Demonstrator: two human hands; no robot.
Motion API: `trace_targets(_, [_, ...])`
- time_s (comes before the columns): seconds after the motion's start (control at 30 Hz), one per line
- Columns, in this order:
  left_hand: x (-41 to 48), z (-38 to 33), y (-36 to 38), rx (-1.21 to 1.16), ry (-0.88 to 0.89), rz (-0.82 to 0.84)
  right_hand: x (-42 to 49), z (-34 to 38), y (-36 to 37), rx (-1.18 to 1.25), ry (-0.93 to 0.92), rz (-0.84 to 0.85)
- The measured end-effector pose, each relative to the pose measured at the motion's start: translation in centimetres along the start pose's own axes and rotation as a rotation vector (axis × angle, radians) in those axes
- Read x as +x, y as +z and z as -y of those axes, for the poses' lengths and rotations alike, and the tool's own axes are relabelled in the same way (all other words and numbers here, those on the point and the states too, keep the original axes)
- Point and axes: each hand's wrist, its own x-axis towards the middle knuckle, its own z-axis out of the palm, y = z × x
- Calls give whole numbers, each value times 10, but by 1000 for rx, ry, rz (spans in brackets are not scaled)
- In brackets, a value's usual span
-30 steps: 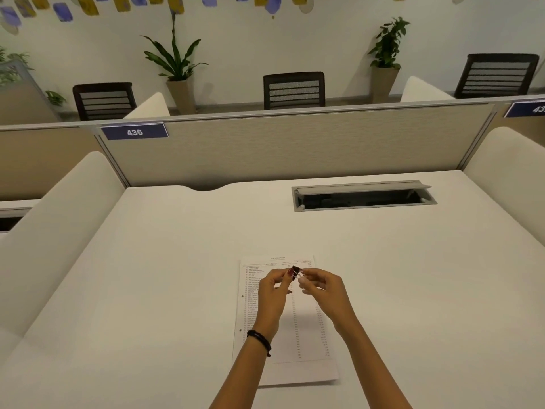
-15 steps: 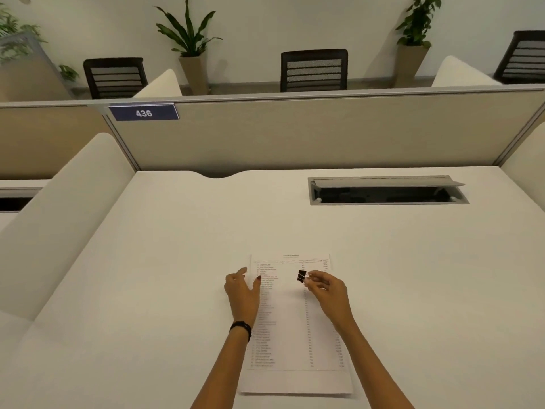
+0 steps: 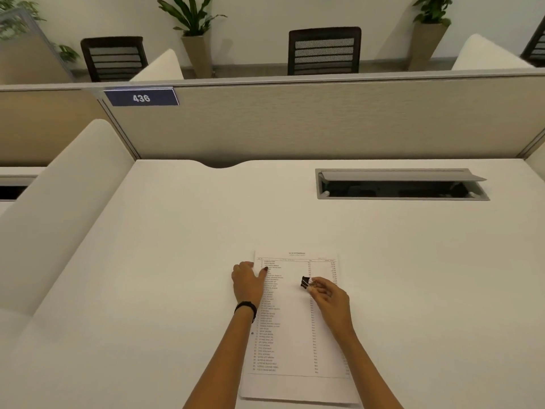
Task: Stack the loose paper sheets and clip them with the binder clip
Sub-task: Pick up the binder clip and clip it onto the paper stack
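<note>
Printed paper sheets (image 3: 290,326) lie stacked on the white desk (image 3: 177,261) in front of me, a lower sheet showing past the bottom edge. A small black binder clip (image 3: 304,282) hovers over the upper middle of the top sheet, pinched by its wire handles in my right hand (image 3: 328,296). My left hand (image 3: 247,280) lies flat on the upper left corner of the sheets, fingers straight, thumb out onto the print.
An open cable tray (image 3: 401,185) with a raised lid is set in the desk at the back right. A beige partition (image 3: 295,122) labelled 436 closes the far side, with white side dividers (image 3: 59,202) to the left and right. Chairs and plants stand beyond.
A second ago both hands held the clip together above the sheets. My left hand let go and came down flat on the paper's left edge; the right hand keeps the clip.
</note>
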Motion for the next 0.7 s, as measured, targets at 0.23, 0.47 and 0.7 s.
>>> trace_targets(0.23, [2,-8,15,-33,85,-57,-2,-6,0,-11,-28,-4])
trace_targets(0.47, [9,-14,22,-138,113,-127,1,-5,-2,52,4,-6])
trace_targets(0.7, [10,-13,25,-166,163,-169,2,4,-4,59,8,25])
